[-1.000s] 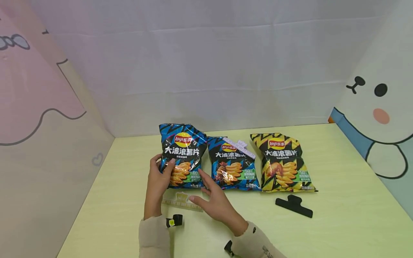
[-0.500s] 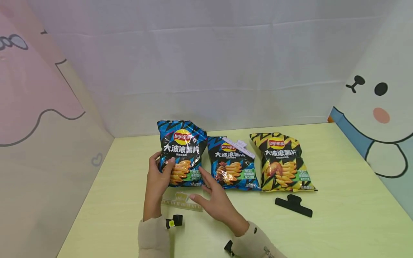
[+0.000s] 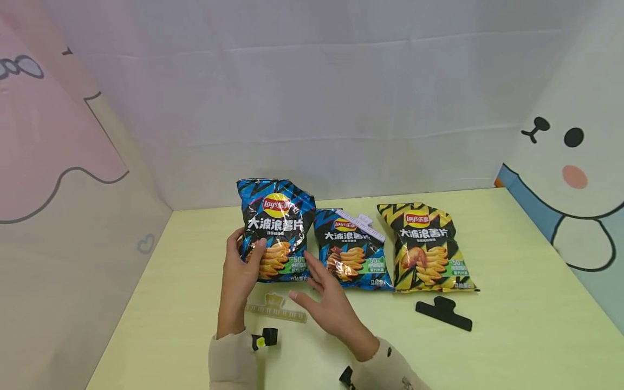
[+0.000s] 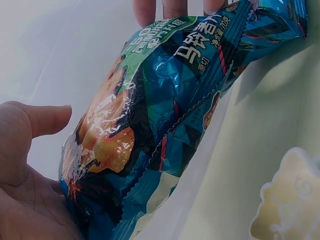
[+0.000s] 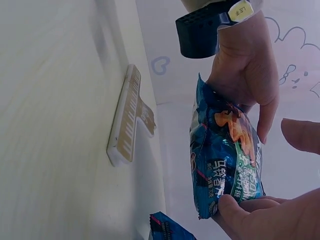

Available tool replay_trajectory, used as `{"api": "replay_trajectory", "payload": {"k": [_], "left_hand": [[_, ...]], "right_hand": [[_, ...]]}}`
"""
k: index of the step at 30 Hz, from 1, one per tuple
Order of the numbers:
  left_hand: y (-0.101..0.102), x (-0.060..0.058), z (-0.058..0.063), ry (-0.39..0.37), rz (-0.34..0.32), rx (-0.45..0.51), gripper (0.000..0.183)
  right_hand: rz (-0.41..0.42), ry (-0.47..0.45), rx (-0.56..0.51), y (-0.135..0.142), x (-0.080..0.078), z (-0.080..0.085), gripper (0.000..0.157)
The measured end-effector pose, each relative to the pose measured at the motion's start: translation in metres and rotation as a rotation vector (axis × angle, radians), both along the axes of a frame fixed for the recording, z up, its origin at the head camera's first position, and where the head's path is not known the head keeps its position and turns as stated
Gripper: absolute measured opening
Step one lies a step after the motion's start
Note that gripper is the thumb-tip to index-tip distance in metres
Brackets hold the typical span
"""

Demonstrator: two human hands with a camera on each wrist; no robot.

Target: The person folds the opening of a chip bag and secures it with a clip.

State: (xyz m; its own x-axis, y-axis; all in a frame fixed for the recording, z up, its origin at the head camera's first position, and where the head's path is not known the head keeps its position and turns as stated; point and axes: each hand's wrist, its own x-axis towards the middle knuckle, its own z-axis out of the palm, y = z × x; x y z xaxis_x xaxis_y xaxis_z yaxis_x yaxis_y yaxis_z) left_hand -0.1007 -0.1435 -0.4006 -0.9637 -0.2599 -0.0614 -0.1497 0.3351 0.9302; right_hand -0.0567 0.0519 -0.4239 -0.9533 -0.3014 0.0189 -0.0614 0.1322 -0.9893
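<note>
In the head view my left hand point(image 3: 242, 271) holds a blue bag of potato chips point(image 3: 275, 233) by its left side, thumb in front and fingers hidden behind. The bag is tilted up, its bottom edge lifted off the table in the right wrist view. My right hand point(image 3: 331, 306) touches the bag's lower right edge with fairly straight fingers, its thumb standing apart. Those fingertips point(image 4: 175, 7) show along the bag in the left wrist view. Below the bag, between the wrists, lies a translucent yellowish clip point(image 3: 275, 310) with a piano-key pattern.
Just right of the held bag lies another blue chip bag point(image 3: 351, 254), a white piano-key clip point(image 3: 361, 225) across its top. Farther right are a yellow chip bag point(image 3: 429, 249) and, in front of it, a black clip point(image 3: 443, 313). A fabric wall point(image 3: 341, 119) closes the back.
The held bag has risen slightly and its top has tipped up a little. Both hands keep nearly the same places on it. The other bags and clips stay put.
</note>
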Motion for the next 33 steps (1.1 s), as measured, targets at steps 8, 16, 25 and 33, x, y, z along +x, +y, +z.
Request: {"api": "replay_trajectory", "payload": {"k": [8, 16, 25, 33], "left_hand": [[0.003, -0.001, 0.002, 0.009, 0.004, 0.004, 0.074], [0.010, 0.000, 0.004, 0.027, -0.016, 0.032, 0.072], [0.013, 0.000, 0.006, 0.034, -0.014, 0.036, 0.071], [0.018, 0.001, 0.008, 0.038, -0.023, 0.050, 0.072]], "right_hand": [[-0.013, 0.008, 0.006, 0.002, 0.000, 0.002, 0.078], [-0.077, 0.013, -0.034, 0.004, -0.001, 0.007, 0.074], [-0.090, 0.021, -0.044, 0.006, -0.001, 0.010, 0.073], [-0.130, 0.040, -0.062, 0.008, -0.002, 0.011, 0.078]]}}
